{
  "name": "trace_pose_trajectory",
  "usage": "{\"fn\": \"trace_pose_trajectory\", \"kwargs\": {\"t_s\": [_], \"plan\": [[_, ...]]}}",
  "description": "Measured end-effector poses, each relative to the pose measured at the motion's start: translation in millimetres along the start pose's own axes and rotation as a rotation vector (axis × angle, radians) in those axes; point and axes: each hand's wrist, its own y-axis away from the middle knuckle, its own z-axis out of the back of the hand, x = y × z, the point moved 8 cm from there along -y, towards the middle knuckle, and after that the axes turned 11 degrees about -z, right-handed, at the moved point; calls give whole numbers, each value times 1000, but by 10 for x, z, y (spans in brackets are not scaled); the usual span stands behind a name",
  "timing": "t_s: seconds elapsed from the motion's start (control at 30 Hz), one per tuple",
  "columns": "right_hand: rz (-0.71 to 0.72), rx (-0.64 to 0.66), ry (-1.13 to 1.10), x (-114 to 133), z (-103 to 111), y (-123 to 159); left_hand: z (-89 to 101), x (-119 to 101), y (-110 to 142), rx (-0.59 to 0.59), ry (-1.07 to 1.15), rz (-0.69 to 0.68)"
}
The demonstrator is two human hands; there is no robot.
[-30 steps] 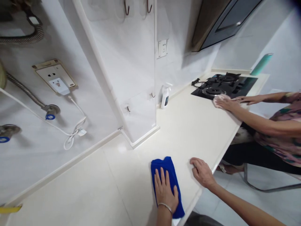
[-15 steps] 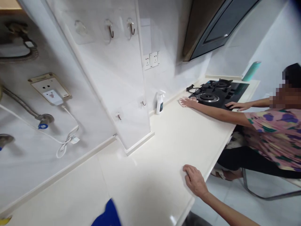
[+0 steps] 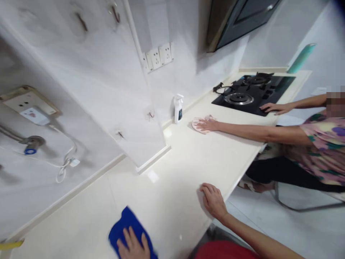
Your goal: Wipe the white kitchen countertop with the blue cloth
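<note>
Near the bottom of the head view, my left hand point(image 3: 133, 244) lies with spread fingers flat on a blue cloth point(image 3: 118, 232), pressing it on the pale countertop point(image 3: 178, 169). The wrist is cut off by the frame's lower edge. My right hand point(image 3: 214, 201) rests on the counter close to its front edge, fingers loosely bent, with nothing seen in it. Farther along, a co-worker's hand point(image 3: 207, 125) lies on a pale pink cloth point(image 3: 198, 124). The co-worker's other hand point(image 3: 273, 108) rests at the edge of the black gas hob point(image 3: 258, 95).
A white spray bottle point(image 3: 178, 109) stands against the wall. Sockets point(image 3: 159, 57), hooks and a plugged-in white cable point(image 3: 63, 165) are on the walls. A wall corner point(image 3: 153, 158) juts over the counter. A yellow object point(image 3: 12, 244) lies at the far left. The co-worker sits on the right.
The view has shifted. My left hand has come into sight on the blue cloth, and more of the cloth shows. The co-worker's hand and pink cloth have moved away from the hob, toward me.
</note>
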Motion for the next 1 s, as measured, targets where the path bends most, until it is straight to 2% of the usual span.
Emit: {"fn": "trace_pose_trajectory", "kwargs": {"t_s": [0.13, 0.23, 0.3, 0.4, 0.5, 0.6, 0.7, 0.77, 0.87, 0.93, 1.0], "plan": [[-53, 27, -112, -2, 32, -38, -222, -1127, -216, 77, 81, -394], [-113, -27, -314, -87, 70, -34, -288, -1947, -274, 120, 184, -611], [-138, -71, -395, -151, 83, -27, -324, -2418, -243, 150, 249, -735], [-169, -129, -427, -241, 89, -51, -370, -2956, -139, 188, 320, -879], [-205, -182, -461, -331, 126, -86, -373, -3223, -17, 246, 371, -964], [-205, -181, -493, -376, 174, -55, -299, -3170, 150, 327, 441, -1011], [-140, -105, -524, -380, 154, 21, -198, -2835, 333, 354, 492, -964], [-49, -63, -441, -341, 100, 64, -158, -2495, 422, 338, 499, -839], [115, 12, -319, -152, -55, 134, -116, -1861, 555, 292, 485, -583], [243, 120, -350, 120, -196, 229, -72, -1391, 684, 250, 466, -415], [385, 277, -415, 511, -360, 396, -18, -906, 850, 205, 434, -254]]}}
